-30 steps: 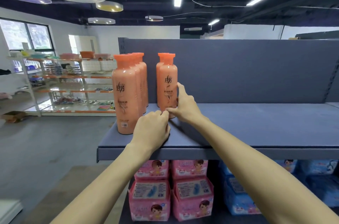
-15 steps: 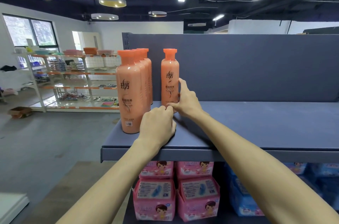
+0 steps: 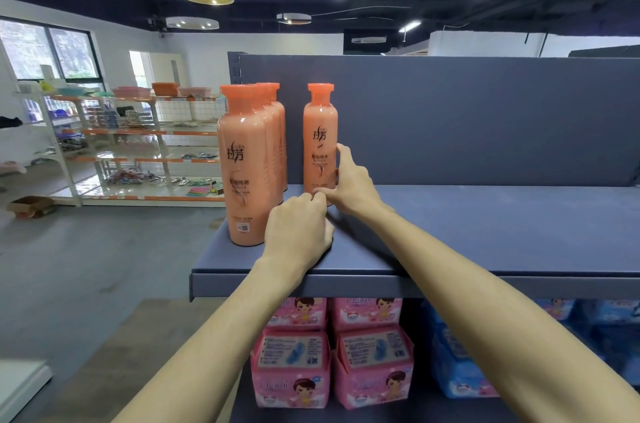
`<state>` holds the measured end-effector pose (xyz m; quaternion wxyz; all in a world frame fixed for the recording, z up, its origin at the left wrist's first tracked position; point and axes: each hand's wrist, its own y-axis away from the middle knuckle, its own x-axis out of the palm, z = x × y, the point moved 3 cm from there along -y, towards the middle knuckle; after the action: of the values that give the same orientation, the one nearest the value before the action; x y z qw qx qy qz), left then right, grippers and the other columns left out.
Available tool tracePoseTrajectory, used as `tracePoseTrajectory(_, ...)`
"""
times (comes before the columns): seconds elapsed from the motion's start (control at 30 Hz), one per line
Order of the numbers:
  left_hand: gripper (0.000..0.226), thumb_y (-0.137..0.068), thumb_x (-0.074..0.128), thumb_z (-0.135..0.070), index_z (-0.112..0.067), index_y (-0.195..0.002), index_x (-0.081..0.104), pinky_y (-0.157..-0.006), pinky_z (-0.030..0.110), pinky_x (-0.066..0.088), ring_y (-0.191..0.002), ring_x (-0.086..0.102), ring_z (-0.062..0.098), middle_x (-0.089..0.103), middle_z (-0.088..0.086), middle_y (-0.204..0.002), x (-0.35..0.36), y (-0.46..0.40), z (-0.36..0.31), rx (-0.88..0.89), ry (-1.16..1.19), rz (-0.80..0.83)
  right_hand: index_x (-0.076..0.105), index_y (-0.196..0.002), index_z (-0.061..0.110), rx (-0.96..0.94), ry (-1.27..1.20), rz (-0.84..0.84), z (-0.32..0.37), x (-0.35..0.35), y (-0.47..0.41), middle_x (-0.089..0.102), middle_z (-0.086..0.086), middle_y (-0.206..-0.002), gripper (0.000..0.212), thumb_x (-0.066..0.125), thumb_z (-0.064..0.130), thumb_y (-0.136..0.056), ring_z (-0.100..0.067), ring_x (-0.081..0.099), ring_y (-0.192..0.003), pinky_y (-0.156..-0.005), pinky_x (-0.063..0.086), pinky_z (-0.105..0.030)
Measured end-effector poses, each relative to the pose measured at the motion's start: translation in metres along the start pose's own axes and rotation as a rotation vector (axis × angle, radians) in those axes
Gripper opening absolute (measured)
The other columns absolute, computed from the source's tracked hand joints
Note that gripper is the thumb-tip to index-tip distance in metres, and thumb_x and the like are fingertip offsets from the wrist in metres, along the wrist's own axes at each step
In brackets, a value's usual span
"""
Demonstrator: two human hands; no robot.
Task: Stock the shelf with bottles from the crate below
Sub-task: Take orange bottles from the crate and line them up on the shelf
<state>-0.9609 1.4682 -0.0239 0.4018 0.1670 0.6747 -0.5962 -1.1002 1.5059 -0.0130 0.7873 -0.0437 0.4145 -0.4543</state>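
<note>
Standing at the left end of the flat grey-blue metal shelf [image 3: 485, 235], a front-to-back row of tall orange plastic bottles [image 3: 242, 166] is in place. Right of the row, a single orange bottle [image 3: 320, 142] now sits further back than a second ago. The left hand [image 3: 298, 232], fingers curled, touches its base; the right hand [image 3: 349, 180] pinches it, forefinger raised. Placement appears nearly finished.

Pink packs [image 3: 332, 350], blue packs [image 3: 460, 370] below; distant display rack [image 3: 114, 145].
</note>
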Motion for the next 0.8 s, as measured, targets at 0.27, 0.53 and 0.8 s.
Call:
tracePoseTrajectory(0.27, 0.018, -0.088, 0.047, -0.024, -0.016, -0.102, 0.056, -0.06, 0.029, 0.032, -0.081, 0.058, 0.024, 0.057, 0.0, -0.083, 0.0, 0.001, 0.0, -0.021, 0.018, 0.015, 0.039, -0.125, 0.017, -0.015, 0.159, 0.024, 0.006, -0.009, 0.008, 0.066, -0.007, -0.114, 0.062, 0.079, 0.035, -0.081, -0.028, 0.063, -0.098, -0.084, 0.054, -0.04)
tracePoseTrajectory(0.53, 0.01, -0.088, 0.049, -0.023, -0.015, -0.094, 0.052, -0.059, 0.031, 0.032, -0.076, 0.053, 0.025, 0.044, -0.001, -0.076, -0.004, 0.001, -0.001, -0.026, 0.057, 0.041, 0.042, -0.128, 0.006, -0.018, 0.379, 0.038, 0.009, -0.032, 0.027, 0.061, -0.013, -0.11, 0.059, 0.074, 0.035, -0.088, -0.034, 0.061, -0.099, -0.082, 0.052, -0.044)
tracePoseTrajectory(0.8, 0.012, -0.081, 0.06, -0.023, -0.013, -0.082, 0.054, -0.049, 0.03, 0.036, -0.067, 0.052, 0.023, 0.052, -0.001, -0.07, -0.015, 0.016, -0.002, 0.116, 0.155, -0.155, 0.041, -0.143, 0.011, -0.07, 0.33, -0.002, -0.001, -0.073, 0.091, 0.064, -0.01, -0.125, 0.072, 0.076, 0.037, -0.085, -0.024, 0.063, -0.112, -0.096, 0.051, -0.042)
